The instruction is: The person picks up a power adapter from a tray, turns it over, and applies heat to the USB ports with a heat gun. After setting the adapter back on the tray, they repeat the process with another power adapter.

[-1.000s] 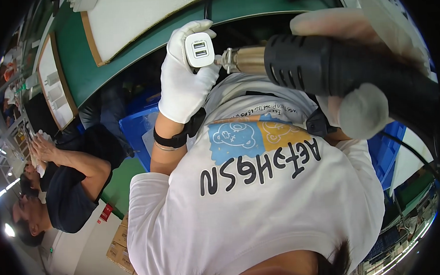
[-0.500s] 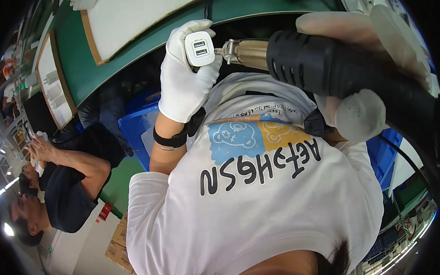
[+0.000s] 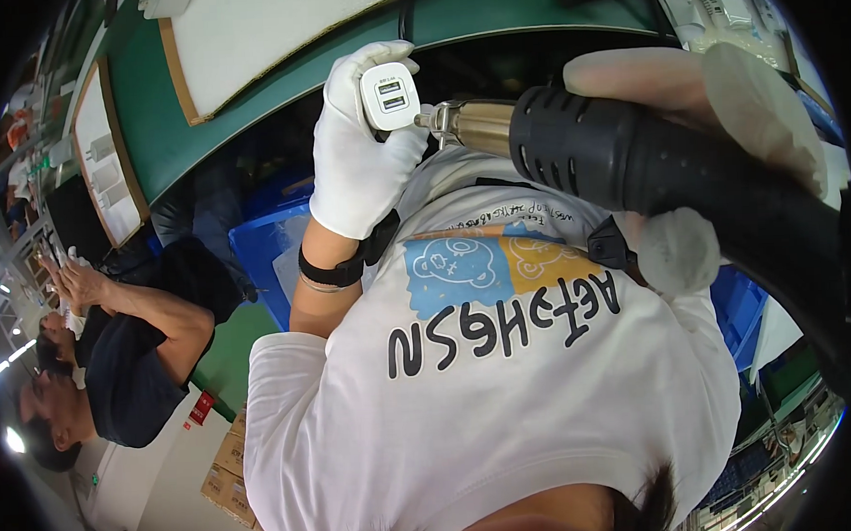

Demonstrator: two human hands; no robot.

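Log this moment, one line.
left hand: holds white two-port charger | right hand: holds black-handled tool | metal nozzle: at charger's edge, contact unclear | nearby: green table

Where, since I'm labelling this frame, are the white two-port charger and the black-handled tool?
White two-port charger (image 3: 391, 96), head view: its port face.
Black-handled tool (image 3: 651, 156), head view: its black handle.

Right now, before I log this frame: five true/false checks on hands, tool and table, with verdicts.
1. The left hand wears a white glove. True.
2. The white two-port block lies on the green table. False: the left hand holds it.
3. The right hand holds the black-handled tool. True.
4. The tool's metal nozzle points away from the block. False: it points toward it.
5. Both hands wear matching gloves. False: the right has translucent digit covers.
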